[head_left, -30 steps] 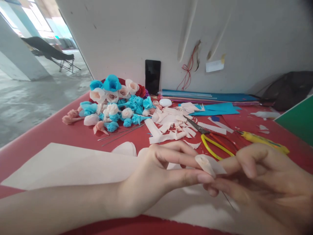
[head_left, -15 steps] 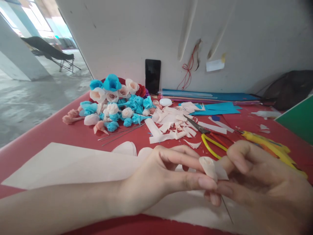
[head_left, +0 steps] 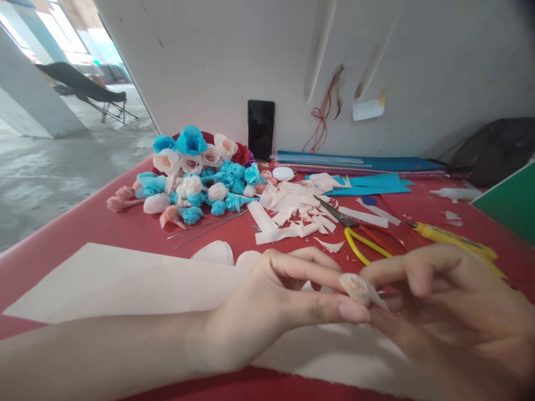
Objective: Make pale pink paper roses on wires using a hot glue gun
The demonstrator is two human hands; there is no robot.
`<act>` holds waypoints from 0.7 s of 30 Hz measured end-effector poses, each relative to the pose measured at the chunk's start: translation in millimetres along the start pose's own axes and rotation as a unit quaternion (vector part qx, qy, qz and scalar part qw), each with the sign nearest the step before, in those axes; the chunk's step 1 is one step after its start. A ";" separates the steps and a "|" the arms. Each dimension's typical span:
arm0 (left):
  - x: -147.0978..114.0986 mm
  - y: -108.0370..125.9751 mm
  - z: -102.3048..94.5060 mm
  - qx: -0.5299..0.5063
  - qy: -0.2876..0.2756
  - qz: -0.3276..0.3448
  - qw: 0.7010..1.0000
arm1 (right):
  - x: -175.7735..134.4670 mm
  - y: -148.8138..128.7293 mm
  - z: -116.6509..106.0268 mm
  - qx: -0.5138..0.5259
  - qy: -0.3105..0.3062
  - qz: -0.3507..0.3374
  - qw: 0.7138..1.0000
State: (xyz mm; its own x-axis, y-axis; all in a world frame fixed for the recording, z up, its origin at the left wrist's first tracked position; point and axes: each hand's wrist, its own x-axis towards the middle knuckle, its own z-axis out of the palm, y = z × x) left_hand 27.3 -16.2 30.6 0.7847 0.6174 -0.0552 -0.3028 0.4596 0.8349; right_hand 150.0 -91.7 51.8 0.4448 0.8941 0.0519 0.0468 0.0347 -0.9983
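At nine o'clock from the rolled paper flower [head_left: 355, 288], a pale sheet [head_left: 117, 278] lies flat on the red desk [head_left: 96, 223], running behind the left hand [head_left: 257, 309]. At ten, blue, pink and pale paper flowers [head_left: 192, 186] are heaped together, presumably to spare them from the handling nearer in. Towards eleven, a phone [head_left: 261, 131] leans on the wall [head_left: 200, 67], which seems to keep it upright; the paper scraps [head_left: 288, 196] lie loosely below it to the right. Just past twelve rest the scissors [head_left: 353, 224], probably left within reach, and at two a yellow tool [head_left: 457, 240].

The left hand comes in from between eight and nine, index finger above and thumb below, its grip closed on the rolled flower, apparently so the paper cannot unwind. The right hand [head_left: 455, 306] enters from between three and four, palm partly upturned, finger and thumb at the flower's loose end; whether this grip is closed I cannot tell. The flower sits between both hands, above the desk.
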 end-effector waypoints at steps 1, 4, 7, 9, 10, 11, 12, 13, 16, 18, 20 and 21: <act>0.2 -0.6 0.1 0.002 0.003 -0.001 1.000 | -0.6 1.5 -0.5 -0.012 0.005 -0.026 1.000; 0.2 -1.6 0.3 0.009 0.012 -0.008 1.000 | -2.0 5.9 -2.8 0.003 -0.004 -0.062 0.998; -0.2 -2.1 -0.2 0.025 0.027 -0.006 0.999 | -3.7 8.8 -5.3 -0.005 -0.015 -0.073 0.997; 0.0 -2.6 -0.8 0.031 0.036 0.001 0.999 | -4.9 8.9 -6.1 -0.022 -0.020 -0.076 0.997; 0.3 -3.0 -1.0 0.030 0.039 0.005 0.999 | -5.5 8.5 -6.0 -0.029 -0.022 -0.077 0.996; 0.6 -3.4 -1.2 0.030 0.041 0.008 0.999 | -6.0 7.9 -5.8 -0.035 -0.022 -0.078 0.996; 1.0 -3.7 -1.3 0.030 0.044 0.013 0.998 | -6.4 7.2 -5.4 -0.040 -0.022 -0.081 0.996; 1.2 -3.8 -1.4 0.032 0.045 0.016 0.998 | -6.6 6.7 -5.0 -0.043 -0.022 -0.083 0.995; 1.4 -3.4 -1.2 0.031 0.049 0.025 0.998 | -6.2 6.9 -4.5 -0.053 -0.029 -0.087 0.994; 1.1 -2.5 -0.9 0.022 0.043 0.025 0.999 | -5.3 8.3 -5.1 -0.048 -0.034 -0.089 0.994; 0.6 -1.5 -0.5 0.011 0.035 0.016 0.999 | -4.3 9.5 -6.0 -0.040 -0.037 -0.089 0.995; 0.4 -1.3 -0.3 0.006 0.033 0.011 0.999 | -4.0 9.6 -6.3 -0.037 -0.039 -0.089 0.995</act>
State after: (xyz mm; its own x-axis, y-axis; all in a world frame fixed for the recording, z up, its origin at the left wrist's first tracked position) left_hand 27.8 -16.4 29.4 0.7400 0.6687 -0.0719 -0.3130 0.4371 0.8432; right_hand 154.3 -97.8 42.1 0.3535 0.9086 0.2226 0.1860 0.1649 -0.9686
